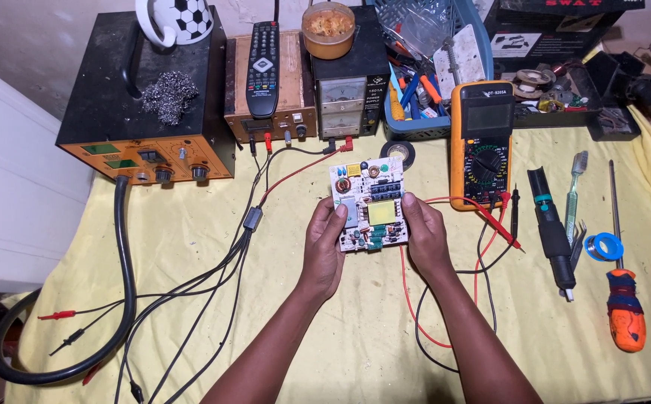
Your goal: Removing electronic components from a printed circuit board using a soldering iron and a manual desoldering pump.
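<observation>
Small white populated circuit board (369,203) gripped by left hand (324,247) and right hand (424,233), left of orange multimeter (481,144); red probe (499,224) lying unused.

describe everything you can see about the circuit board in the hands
The circuit board is a small, roughly square white board, held component side up above the yellow cloth. It carries a yellow block near its middle, a copper-wound ring coil at the top left corner, dark cylindrical parts in a row, a grey square part on the left and small green parts along the bottom edge. The left hand grips its left edge, the right hand its right edge. It lies nearly flat, facing the camera.
</observation>
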